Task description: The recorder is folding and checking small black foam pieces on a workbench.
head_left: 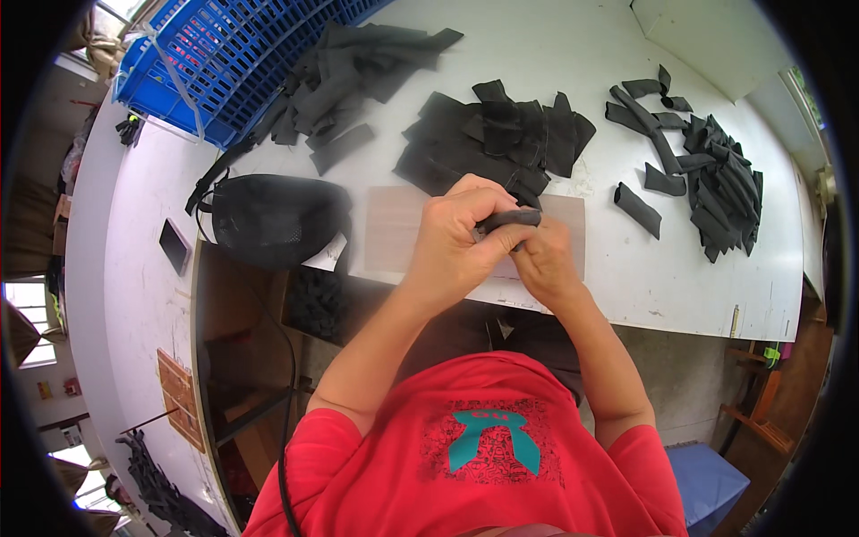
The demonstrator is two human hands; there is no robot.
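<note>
Black fabric piece (508,218), folded or rolled (cannot tell which): held in both hands above the white counter (555,40), nr. the ctr. of its near edge. L hand (456,237): fingers curled around the pc., thumb pressed on it. R hand (548,258): fingers bent inward, pinching the pc. at its right end; fingertips partly hidden. Beneath the hands: brownish flat sheet (389,228), laid along the near edge. Beyond it, twd. the far edge: stack of black fabric pcs. (501,130), overlapping. Twd. the right edge: heap of narrow black strips (727,192), w/ a few loose ones btwn heap and sheet, incl. a curled strip (637,211). Twd. the far left corner: heap of dark grey pcs. (344,76), w/ a blue plastic basket (148,85) just beside it. Nr. left corner: black bag (277,219), strap at its left end.
</note>
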